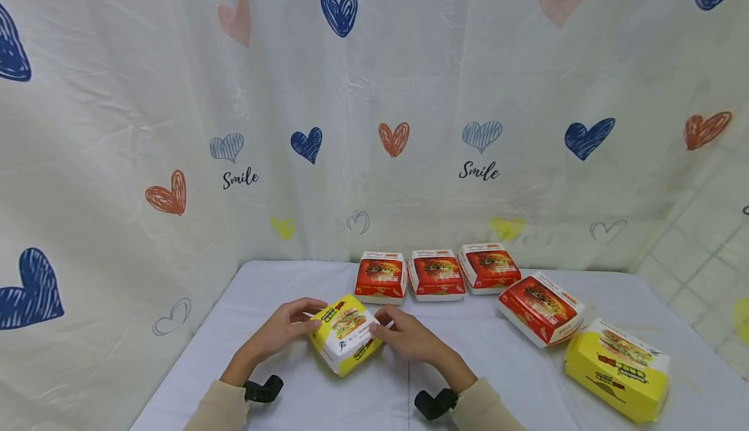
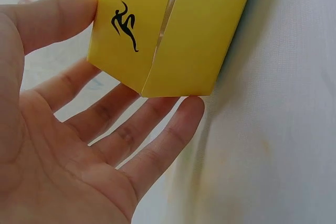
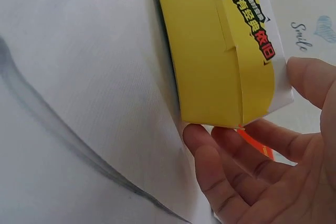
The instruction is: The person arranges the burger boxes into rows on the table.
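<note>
A yellow-and-white burger box (image 1: 346, 335) sits at an angle near the middle of the table, its lid closed. My left hand (image 1: 289, 326) holds its left end, thumb at the lid's edge and fingertips along the lower side, as the left wrist view shows. At the opposite end, my right hand (image 1: 409, 335) grips the box the same way, with the thumb on the white upper edge and fingers (image 3: 210, 174) against the lower side. A dark running figure is printed on the box's yellow side (image 2: 126, 30).
Behind the hands stand three red burger boxes in a row, a left one (image 1: 380, 277), a middle one (image 1: 437, 275) and a right one (image 1: 490, 268). Another red box (image 1: 541, 309) lies angled to the right, beside a second yellow box (image 1: 617, 370). A heart-patterned curtain (image 1: 409, 93) hangs behind the table.
</note>
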The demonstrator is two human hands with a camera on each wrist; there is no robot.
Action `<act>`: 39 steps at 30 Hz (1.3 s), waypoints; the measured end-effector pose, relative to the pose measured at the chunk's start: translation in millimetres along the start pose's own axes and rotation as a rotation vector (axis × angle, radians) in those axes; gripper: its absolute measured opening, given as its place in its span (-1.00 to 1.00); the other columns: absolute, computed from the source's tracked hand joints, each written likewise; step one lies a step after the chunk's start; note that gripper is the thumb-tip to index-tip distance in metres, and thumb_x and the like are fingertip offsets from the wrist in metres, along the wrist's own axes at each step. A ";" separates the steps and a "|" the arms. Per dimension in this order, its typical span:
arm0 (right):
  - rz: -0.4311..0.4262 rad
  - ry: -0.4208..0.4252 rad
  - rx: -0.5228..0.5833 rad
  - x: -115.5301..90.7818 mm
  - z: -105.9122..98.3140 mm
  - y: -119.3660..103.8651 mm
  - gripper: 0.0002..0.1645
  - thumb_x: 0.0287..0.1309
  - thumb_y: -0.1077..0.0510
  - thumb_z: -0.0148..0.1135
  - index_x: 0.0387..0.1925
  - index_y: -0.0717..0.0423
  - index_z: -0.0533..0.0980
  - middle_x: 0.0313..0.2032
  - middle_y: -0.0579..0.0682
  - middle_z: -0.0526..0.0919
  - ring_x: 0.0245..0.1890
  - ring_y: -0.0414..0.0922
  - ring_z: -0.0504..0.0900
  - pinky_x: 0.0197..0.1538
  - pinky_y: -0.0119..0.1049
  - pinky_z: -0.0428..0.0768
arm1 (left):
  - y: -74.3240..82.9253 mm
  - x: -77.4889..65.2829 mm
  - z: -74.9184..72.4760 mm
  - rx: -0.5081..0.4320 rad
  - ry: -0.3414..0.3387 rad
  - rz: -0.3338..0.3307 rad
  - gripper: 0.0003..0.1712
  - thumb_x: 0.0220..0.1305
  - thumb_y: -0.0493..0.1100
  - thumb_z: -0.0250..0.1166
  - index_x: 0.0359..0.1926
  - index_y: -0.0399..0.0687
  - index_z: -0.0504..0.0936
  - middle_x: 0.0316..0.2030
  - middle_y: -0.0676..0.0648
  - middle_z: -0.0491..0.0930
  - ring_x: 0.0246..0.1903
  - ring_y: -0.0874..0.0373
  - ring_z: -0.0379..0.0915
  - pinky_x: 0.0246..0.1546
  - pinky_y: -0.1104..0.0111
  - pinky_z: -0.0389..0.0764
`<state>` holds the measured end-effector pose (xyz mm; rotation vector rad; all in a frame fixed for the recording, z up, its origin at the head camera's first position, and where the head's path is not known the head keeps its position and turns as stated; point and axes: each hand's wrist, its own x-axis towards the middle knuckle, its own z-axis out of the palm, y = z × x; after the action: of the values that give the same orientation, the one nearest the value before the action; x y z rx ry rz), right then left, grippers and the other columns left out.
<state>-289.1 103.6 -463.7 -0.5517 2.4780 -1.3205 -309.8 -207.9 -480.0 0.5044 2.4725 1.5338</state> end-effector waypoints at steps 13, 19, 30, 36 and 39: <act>0.006 -0.022 0.028 0.2 -0.2 -0.8 -0.57 0.39 -0.19 0.21 0.04 0.03 0.48 -0.08 -0.02 0.59 -0.17 -0.05 0.59 -0.16 -0.23 0.58 | 1.4 1.5 0.5 -0.036 0.027 -0.011 -0.51 0.40 0.04 0.32 0.25 -0.04 0.58 0.17 -0.19 0.60 -0.02 0.04 0.55 -0.12 0.21 0.72; 0.002 -0.035 0.040 0.3 -0.3 -1.7 -0.55 0.38 -0.16 0.25 0.05 0.06 0.47 -0.12 -0.01 0.62 -0.20 -0.06 0.64 -0.18 -0.24 0.56 | -2.6 4.0 1.9 -0.014 0.053 -0.028 -0.52 0.40 0.09 0.32 0.22 0.00 0.61 0.12 -0.15 0.63 -0.05 0.07 0.57 -0.15 0.26 0.73; 0.029 -0.069 0.018 -1.5 -0.6 -3.3 -0.52 0.34 -0.18 0.28 0.07 0.01 0.41 -0.21 -0.03 0.66 -0.24 -0.06 0.67 -0.21 -0.21 0.52 | -2.1 5.6 6.0 0.018 0.088 -0.032 -0.57 0.43 0.07 0.29 0.22 0.03 0.61 0.07 -0.13 0.63 -0.05 0.07 0.56 -0.16 0.25 0.72; 0.015 -0.091 0.013 -1.5 -1.3 -3.4 -0.46 0.34 -0.21 0.27 0.11 0.03 0.39 -0.28 -0.05 0.67 -0.26 -0.06 0.63 -0.25 -0.23 0.48 | -2.3 5.1 8.2 0.041 0.107 -0.020 -0.58 0.45 0.07 0.27 0.21 0.04 0.61 0.07 -0.12 0.64 -0.04 0.08 0.57 -0.18 0.26 0.70; 0.015 -0.097 0.016 -1.4 -1.5 -3.8 -0.47 0.36 -0.22 0.24 0.12 0.03 0.39 -0.30 -0.05 0.68 -0.27 -0.06 0.63 -0.24 -0.23 0.47 | -2.0 4.9 9.7 0.058 0.124 -0.026 -0.56 0.45 0.11 0.26 0.22 0.04 0.61 0.08 -0.10 0.63 -0.03 0.08 0.56 -0.18 0.27 0.69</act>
<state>-287.8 103.4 -459.6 -0.5784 2.3869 -1.2751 -311.5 -198.8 -486.1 0.3962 2.6114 1.5318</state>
